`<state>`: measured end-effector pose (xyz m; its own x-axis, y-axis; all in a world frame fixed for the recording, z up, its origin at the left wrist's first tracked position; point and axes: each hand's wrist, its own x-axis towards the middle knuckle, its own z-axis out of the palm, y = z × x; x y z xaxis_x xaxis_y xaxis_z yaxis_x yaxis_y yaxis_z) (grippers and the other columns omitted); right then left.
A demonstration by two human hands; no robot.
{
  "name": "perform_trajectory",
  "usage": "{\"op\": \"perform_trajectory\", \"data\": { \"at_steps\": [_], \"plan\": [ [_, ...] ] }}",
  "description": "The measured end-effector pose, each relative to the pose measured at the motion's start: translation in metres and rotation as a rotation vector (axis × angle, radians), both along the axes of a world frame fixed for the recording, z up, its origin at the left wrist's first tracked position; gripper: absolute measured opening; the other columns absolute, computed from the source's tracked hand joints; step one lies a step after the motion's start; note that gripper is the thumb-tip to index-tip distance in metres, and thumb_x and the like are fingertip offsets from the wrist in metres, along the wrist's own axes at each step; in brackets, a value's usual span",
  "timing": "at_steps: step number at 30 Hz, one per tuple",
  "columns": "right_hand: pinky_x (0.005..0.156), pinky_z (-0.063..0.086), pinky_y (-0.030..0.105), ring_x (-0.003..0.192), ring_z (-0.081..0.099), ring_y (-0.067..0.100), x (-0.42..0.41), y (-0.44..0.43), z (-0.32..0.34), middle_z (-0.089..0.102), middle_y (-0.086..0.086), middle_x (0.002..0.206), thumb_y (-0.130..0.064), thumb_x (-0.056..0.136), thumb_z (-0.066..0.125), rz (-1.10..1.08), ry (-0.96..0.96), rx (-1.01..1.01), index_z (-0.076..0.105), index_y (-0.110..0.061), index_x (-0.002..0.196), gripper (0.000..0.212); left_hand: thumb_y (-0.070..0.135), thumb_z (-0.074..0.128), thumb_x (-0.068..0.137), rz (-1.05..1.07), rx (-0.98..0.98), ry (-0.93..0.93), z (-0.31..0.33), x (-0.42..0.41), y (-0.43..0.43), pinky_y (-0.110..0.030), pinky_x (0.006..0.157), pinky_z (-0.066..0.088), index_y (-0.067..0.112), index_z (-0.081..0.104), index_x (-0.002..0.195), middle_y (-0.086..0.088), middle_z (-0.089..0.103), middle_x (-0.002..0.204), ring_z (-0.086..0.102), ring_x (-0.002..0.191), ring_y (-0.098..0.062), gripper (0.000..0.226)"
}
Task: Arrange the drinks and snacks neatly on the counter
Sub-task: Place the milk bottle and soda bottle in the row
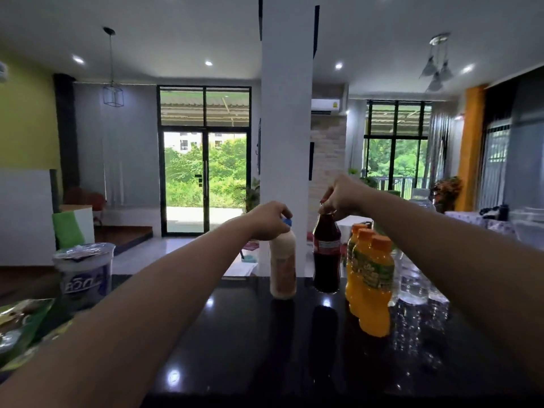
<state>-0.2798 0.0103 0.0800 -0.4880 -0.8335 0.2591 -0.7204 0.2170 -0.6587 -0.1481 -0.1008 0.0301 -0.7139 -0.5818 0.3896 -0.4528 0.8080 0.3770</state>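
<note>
A pale milky bottle with a blue cap stands upright at the far edge of the glossy black counter; my left hand grips its cap from above. Just to the right stands a dark cola bottle, and my right hand holds its top. Three orange juice bottles with orange caps stand in a tight row right of the cola. Clear water bottles sit behind them, partly hidden by my right forearm. On the left stand a white and blue noodle cup and a green snack bag.
A white pillar rises just beyond the counter's far edge, behind the two held bottles. Beyond lie glass doors and a room with furniture. The counter's middle and near part hold only reflections.
</note>
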Motion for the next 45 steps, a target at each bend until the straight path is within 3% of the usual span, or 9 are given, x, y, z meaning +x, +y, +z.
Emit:
{"op": "perform_trajectory", "data": {
  "at_steps": [3,5,11,20,25,31,36,41,45],
  "plan": [
    [0.061,0.056,0.027,0.084,0.065,0.029,-0.010,-0.001,-0.007,0.066,0.017,0.091,0.000,0.081,0.070,-0.018,-0.010,0.033,0.061,0.008,0.109,0.031,0.009,0.058,0.090,-0.021,-0.001,-0.001,-0.004,-0.021,0.004,-0.033,0.099,0.043,0.005,0.054,0.128,-0.014,0.054,0.133,0.053,0.119,-0.026,0.039],
    [0.062,0.055,0.028,0.092,0.064,0.032,-0.016,-0.003,-0.011,0.065,0.021,0.100,-0.001,0.081,0.070,-0.025,-0.018,0.032,0.060,0.008,0.111,0.032,0.006,0.057,0.090,-0.025,0.006,0.016,-0.005,-0.031,0.004,-0.034,0.102,0.042,0.005,0.054,0.129,-0.014,0.053,0.134,0.052,0.121,-0.027,0.039],
    [0.062,0.055,0.029,0.086,0.064,0.031,-0.028,-0.013,-0.021,0.065,0.023,0.104,-0.003,0.081,0.071,-0.033,0.000,0.018,0.059,0.006,0.111,0.034,0.000,0.054,0.089,-0.038,0.135,0.097,-0.010,-0.045,0.000,-0.034,0.098,0.045,0.004,0.051,0.131,-0.015,0.054,0.132,0.053,0.118,-0.027,0.043],
    [0.048,0.049,0.020,0.080,0.061,0.023,-0.031,-0.014,-0.023,0.065,0.019,0.106,-0.010,0.084,0.069,-0.074,0.140,0.033,0.060,0.003,0.111,0.031,-0.006,0.050,0.087,-0.115,0.284,0.158,-0.011,-0.051,0.002,-0.025,0.081,0.046,0.007,0.049,0.131,-0.014,0.053,0.131,0.052,0.113,-0.020,0.047],
    [0.050,0.050,0.021,0.076,0.062,0.022,-0.034,-0.015,-0.023,0.066,0.019,0.103,-0.010,0.084,0.070,-0.071,0.164,0.032,0.061,0.003,0.110,0.030,-0.005,0.052,0.087,-0.142,0.296,0.156,-0.011,-0.053,0.003,-0.027,0.084,0.044,0.008,0.048,0.132,-0.014,0.053,0.131,0.052,0.115,-0.021,0.047],
    [0.078,0.059,0.035,0.083,0.070,0.026,-0.044,-0.019,-0.029,0.069,0.016,0.098,-0.019,0.082,0.072,-0.088,0.205,0.019,0.067,0.001,0.104,0.030,0.005,0.056,0.089,-0.112,0.202,0.201,-0.021,-0.050,0.001,-0.025,0.087,0.041,0.011,0.043,0.138,-0.014,0.052,0.134,0.053,0.111,-0.019,0.051],
    [0.081,0.056,0.038,0.086,0.067,0.026,-0.042,-0.017,-0.029,0.069,0.014,0.102,-0.022,0.087,0.068,-0.126,0.328,0.012,0.067,0.001,0.103,0.028,0.018,0.052,0.093,0.029,-0.039,0.126,-0.024,-0.042,0.009,-0.031,0.094,0.042,0.011,0.040,0.141,-0.013,0.053,0.137,0.054,0.120,-0.026,0.049],
    [0.076,0.041,0.029,0.103,0.060,0.028,-0.015,0.006,-0.032,0.064,0.014,0.118,-0.024,0.093,0.054,-0.154,0.464,-0.016,0.060,-0.004,0.119,0.033,0.025,0.044,0.097,0.198,-0.202,-0.050,-0.016,-0.012,0.031,-0.038,0.092,0.044,0.011,0.041,0.137,-0.011,0.052,0.137,0.053,0.119,-0.026,0.043],
    [0.078,0.045,0.033,0.100,0.057,0.027,0.019,0.034,-0.050,0.060,0.014,0.119,-0.027,0.095,0.047,-0.119,0.537,0.060,0.056,-0.006,0.120,0.034,0.029,0.040,0.097,0.294,-0.235,-0.213,-0.022,0.020,0.059,-0.042,0.095,0.042,0.008,0.042,0.134,-0.012,0.048,0.136,0.048,0.122,-0.029,0.043]
  ]
}}
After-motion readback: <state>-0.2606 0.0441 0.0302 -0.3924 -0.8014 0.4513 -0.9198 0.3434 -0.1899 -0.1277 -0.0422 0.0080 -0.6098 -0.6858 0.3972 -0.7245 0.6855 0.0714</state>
